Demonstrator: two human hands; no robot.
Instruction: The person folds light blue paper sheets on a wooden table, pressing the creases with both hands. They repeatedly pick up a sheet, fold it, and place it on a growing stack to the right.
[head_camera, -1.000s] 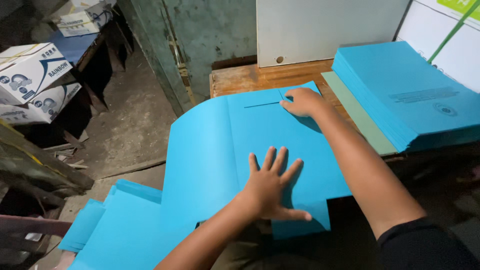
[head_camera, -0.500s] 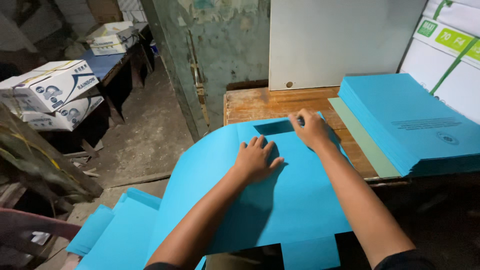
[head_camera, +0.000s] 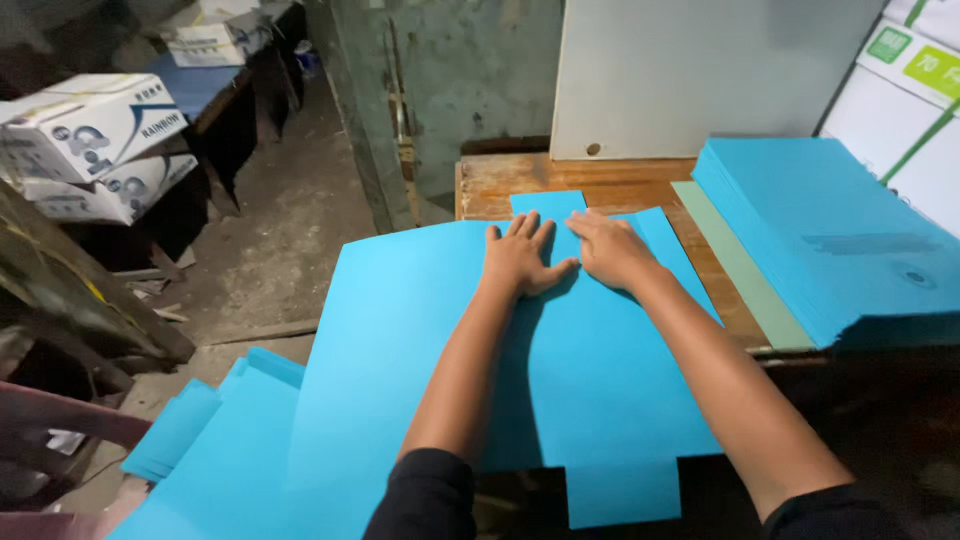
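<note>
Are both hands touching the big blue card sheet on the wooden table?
Touching. The head view shows the left hand and right hand pressed flat on the blue card sheet.

Blue card sheet (head_camera: 600, 380): the part under the left hand (head_camera: 520, 262) and right hand (head_camera: 612, 250) is hidden.
Tabletop (head_camera: 590, 180): mostly covered by the sheet.
Blue stack (head_camera: 830, 230): cut off at the right edge.
Blue sheets on the floor (head_camera: 200, 440): cut off at the bottom edge.
White boxes (head_camera: 85, 125): cut off at the left edge.
</note>
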